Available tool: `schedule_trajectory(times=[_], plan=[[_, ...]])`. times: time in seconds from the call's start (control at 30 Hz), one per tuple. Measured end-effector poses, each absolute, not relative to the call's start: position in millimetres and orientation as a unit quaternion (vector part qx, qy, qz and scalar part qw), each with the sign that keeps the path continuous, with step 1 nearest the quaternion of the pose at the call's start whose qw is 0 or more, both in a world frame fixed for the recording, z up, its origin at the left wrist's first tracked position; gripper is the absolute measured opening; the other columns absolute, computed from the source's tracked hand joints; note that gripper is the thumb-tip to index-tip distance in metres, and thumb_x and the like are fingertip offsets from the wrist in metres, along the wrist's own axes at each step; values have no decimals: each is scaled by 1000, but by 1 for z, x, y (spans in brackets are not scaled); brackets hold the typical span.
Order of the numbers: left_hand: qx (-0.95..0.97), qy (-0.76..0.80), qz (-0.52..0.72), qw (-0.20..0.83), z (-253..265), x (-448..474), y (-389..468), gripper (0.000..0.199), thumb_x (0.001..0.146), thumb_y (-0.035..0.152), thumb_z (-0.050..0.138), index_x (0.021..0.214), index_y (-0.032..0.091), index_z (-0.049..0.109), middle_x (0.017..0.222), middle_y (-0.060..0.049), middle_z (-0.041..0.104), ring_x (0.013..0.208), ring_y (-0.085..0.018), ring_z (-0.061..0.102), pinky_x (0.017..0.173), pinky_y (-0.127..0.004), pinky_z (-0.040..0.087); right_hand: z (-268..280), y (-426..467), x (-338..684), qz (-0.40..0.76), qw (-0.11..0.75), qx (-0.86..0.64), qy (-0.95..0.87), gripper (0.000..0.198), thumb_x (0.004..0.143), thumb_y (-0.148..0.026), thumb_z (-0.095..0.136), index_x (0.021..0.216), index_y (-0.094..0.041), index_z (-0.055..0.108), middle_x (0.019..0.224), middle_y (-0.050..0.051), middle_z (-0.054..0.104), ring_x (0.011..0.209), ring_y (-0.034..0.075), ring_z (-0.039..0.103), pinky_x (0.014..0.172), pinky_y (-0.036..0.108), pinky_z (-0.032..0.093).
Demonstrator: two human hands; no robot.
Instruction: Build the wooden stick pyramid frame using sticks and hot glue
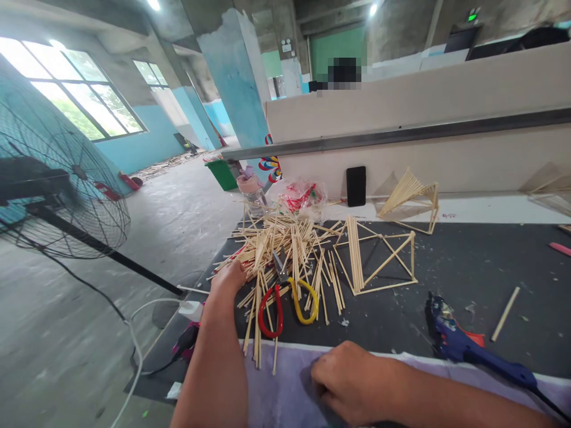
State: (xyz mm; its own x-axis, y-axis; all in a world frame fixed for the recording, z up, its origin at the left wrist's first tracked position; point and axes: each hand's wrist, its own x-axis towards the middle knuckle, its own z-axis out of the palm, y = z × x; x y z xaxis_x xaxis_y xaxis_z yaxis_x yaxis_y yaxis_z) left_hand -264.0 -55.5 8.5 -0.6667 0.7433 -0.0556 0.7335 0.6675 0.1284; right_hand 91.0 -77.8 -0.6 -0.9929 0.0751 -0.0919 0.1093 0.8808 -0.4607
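Observation:
At the left side of a heap of thin wooden sticks, my left hand reaches in with its back toward me. Its fingers are mostly hidden, and a bit of something red shows just beyond them. My right hand rests curled on a purple cloth at the front edge, with nothing visible in it. Scissors with one red and one yellow handle lie on the sticks between the hands. Right of the heap stands a frame of joined sticks.
A blue glue gun and a single stick lie at right. Behind are a second stick model, a black phone, a plastic bag and a lidded jar. A large fan stands at left, near cables.

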Motion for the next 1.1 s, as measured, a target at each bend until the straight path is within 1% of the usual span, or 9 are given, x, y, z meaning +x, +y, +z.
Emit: schedule_trajectory(times=[0.13, 0.3, 0.5, 0.63, 0.7, 0.8, 0.93, 1.03, 1.1], plan=[[414, 909, 21, 44, 18, -257, -57, 16, 68, 32, 52, 71, 20, 63, 81, -10, 66, 80, -26, 61, 62, -30, 41, 0, -77, 91, -238, 44, 49, 969, 21, 74, -25, 48, 86, -17, 62, 84, 5, 69, 73, 20, 65, 59, 24, 42], [416, 909, 26, 32, 34, -248, -61, 19, 71, 31, 47, 73, 21, 64, 77, -8, 65, 72, -23, 59, 57, -29, 38, -1, -77, 90, -246, 53, 56, 966, 21, 76, -26, 46, 86, -18, 63, 85, 5, 69, 71, 18, 64, 59, 24, 42], [480, 867, 39, 131, 40, -236, -61, 22, 71, 30, 47, 59, 19, 62, 54, -1, 58, 52, -14, 53, 50, -23, 34, 2, -77, 90, -269, 54, 57, 960, 22, 76, -26, 47, 89, -19, 63, 87, 5, 69, 76, 18, 64, 61, 24, 43], [472, 874, 52, 100, 36, -241, -59, 22, 70, 30, 48, 55, 19, 60, 56, -2, 58, 57, -16, 54, 52, -24, 34, 1, -76, 90, -265, 42, 53, 962, 21, 75, -26, 48, 87, -19, 63, 86, 3, 69, 75, 19, 65, 60, 24, 42], [446, 891, 66, 65, 33, -247, -59, 22, 71, 29, 46, 61, 19, 63, 63, -4, 61, 64, -18, 56, 56, -26, 36, 0, -76, 90, -260, 43, 52, 963, 22, 75, -26, 47, 88, -19, 64, 85, 3, 69, 75, 19, 65, 59, 24, 42], [407, 908, 92, 29, 27, -255, -58, 23, 73, 27, 45, 78, 20, 67, 80, -9, 66, 78, -23, 59, 66, -29, 40, -1, -76, 90, -250, 50, 51, 966, 22, 76, -27, 47, 87, -19, 64, 84, 5, 70, 73, 18, 65, 58, 24, 42], [385, 912, 138, 8, 22, -256, -53, 32, 75, 29, 47, 98, 17, 65, 100, -14, 64, 96, -27, 57, 80, -33, 42, 1, -77, 89, -242, 43, 53, 968, 22, 78, -28, 46, 86, -19, 64, 83, 5, 70, 72, 18, 65, 59, 24, 43], [377, 907, 187, -8, 24, -254, -44, 37, 76, 32, 48, 107, 15, 63, 107, -16, 61, 103, -28, 55, 85, -35, 41, 4, -77, 88, -240, 46, 57, 968, 24, 80, -30, 45, 89, -20, 64, 85, 5, 70, 72, 18, 65, 59, 24, 43], [370, 903, 217, -17, 30, -254, -37, 42, 77, 34, 48, 113, 14, 59, 109, -16, 60, 100, -28, 56, 83, -35, 43, 5, -77, 88, -247, 50, 60, 966, 25, 82, -32, 44, 92, -21, 65, 87, 5, 70, 74, 18, 65, 59, 24, 43]])
